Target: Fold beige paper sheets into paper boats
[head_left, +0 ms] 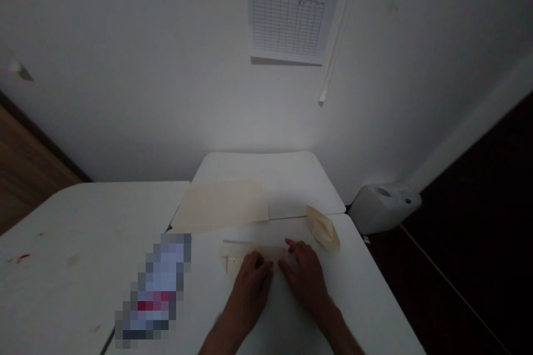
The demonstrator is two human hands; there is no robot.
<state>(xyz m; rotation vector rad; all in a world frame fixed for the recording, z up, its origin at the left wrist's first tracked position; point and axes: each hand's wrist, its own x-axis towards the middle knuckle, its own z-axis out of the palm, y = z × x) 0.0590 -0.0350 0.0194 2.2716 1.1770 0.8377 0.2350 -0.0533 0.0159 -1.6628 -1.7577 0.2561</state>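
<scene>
A cream folded sheet [230, 251], thin like paper or cloth, lies on the white table in front of me, creased into a narrow strip with a small flap at its left. My left hand [253, 283] rests over its middle, fingers curled and pressed together on it. At the sheet's right end, my right hand [306, 274] has its thumb and bent fingers closed about the edge; the fingers partly cover that end. Just beyond the right hand stands a cream folded piece [322, 227], pointed at its ends like a small boat. Whether the sheets are paper or cloth I cannot tell.
A large flat cream sheet [225, 205] spans the seam between white tables [291, 177]. A pixelated, phone-shaped object [156, 285] lies at left. The left table [50, 255] has red marks. A white jug [381, 208] stands beyond the right edge. Printed paper [289, 19] hangs on the wall.
</scene>
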